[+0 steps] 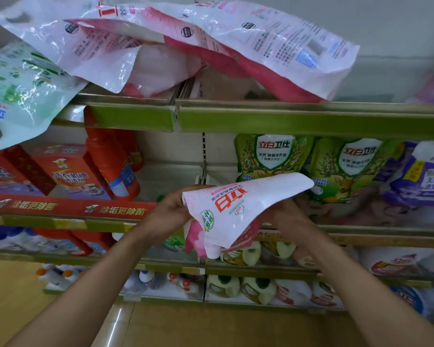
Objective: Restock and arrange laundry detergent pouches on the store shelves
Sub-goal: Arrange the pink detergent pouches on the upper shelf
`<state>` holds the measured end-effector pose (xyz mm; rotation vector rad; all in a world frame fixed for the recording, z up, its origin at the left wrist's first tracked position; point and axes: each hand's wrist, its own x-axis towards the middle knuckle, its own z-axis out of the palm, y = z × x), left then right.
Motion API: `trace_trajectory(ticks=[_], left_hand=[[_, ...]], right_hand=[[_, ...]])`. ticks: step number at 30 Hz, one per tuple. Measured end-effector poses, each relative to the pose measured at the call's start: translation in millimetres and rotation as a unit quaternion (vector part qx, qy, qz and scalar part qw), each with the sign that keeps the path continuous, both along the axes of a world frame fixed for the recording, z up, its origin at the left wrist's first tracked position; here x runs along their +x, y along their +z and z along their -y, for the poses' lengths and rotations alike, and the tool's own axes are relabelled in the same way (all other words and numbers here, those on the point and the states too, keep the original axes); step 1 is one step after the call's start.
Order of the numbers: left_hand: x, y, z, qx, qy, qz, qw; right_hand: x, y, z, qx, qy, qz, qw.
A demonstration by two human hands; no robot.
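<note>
left hand (169, 212) and right hand (286, 217) both grip a floppy white-and-pink plastic detergent pouch (232, 214), upside down, before green plastic pouches (271, 156) standing on a store shelf (361, 232).

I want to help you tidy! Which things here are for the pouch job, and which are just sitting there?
For the job: the white-and-pink pouch held by the left hand and right hand; pink pouches flopped on the top shelf; green pouches standing behind.
Just sitting there: red boxes; orange bottle; low bottles.
</note>
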<state>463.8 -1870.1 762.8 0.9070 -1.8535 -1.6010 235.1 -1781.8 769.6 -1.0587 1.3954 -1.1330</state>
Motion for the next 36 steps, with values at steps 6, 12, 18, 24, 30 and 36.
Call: trace_trajectory(ticks=[6, 12, 18, 24, 30, 36], left_hand=[[-15.6, 11.5, -17.3, 0.03, 0.004, 0.015, 0.999], [-31.7, 14.2, -36.0, 0.075, 0.023, -0.005, 0.997], [-44.8, 32.9, -48.9, 0.096, 0.015, -0.033, 0.995], [-56.3, 38.4, -43.3, 0.044, 0.077, 0.068, 0.994], [-66.4, 59.8, -47.9, 0.063, 0.069, 0.005, 0.996], [-86.8, 96.9, -66.1, 0.064, 0.011, -0.087, 0.994]], right_hand=[[-9.1, 11.2, -18.6, -0.024, 0.011, 0.014, 1.0], [-15.6, 16.6, -35.5, -0.025, -0.024, 0.015, 0.999], [-20.0, 22.0, -45.9, -0.03, -0.051, 0.028, 0.998], [-28.4, 36.7, -51.8, -0.061, -0.064, 0.05, 0.995], [-45.4, 57.9, -54.7, -0.101, -0.062, 0.046, 0.992], [-59.2, 82.4, -56.7, -0.136, -0.082, 0.069, 0.985]])
